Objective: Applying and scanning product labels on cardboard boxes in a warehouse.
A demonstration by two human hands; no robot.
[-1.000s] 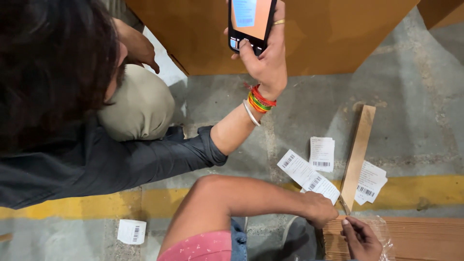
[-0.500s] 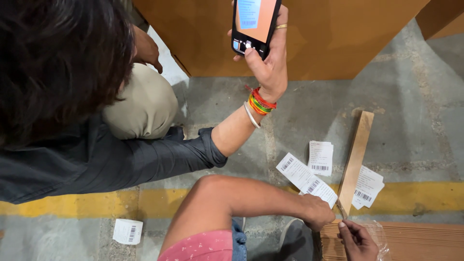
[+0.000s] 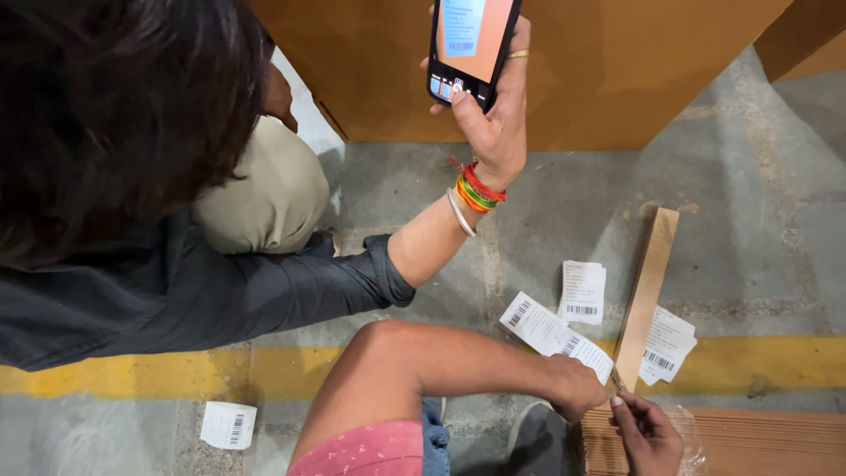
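Note:
My left hand (image 3: 575,388) reaches in from a pink sleeve. Its fingers are curled over the lower end of a long white barcode label strip (image 3: 542,326) on the concrete floor. My right hand (image 3: 648,434) rests on a brown ribbed stack wrapped in clear plastic (image 3: 758,441). Its fingertips pinch a thin small tool (image 3: 618,384) at the foot of a narrow cardboard strip (image 3: 648,291). The tool's shape is too small to make out.
A crouching co-worker in a dark grey shirt (image 3: 176,300) holds a phone (image 3: 467,44) up before a large brown box (image 3: 617,70). More white labels (image 3: 583,291) (image 3: 665,344) (image 3: 227,425) lie on the floor. A yellow floor line (image 3: 758,363) runs across.
The co-worker's hand has shifted the phone slightly up and to the right. My two hands stay almost where they were.

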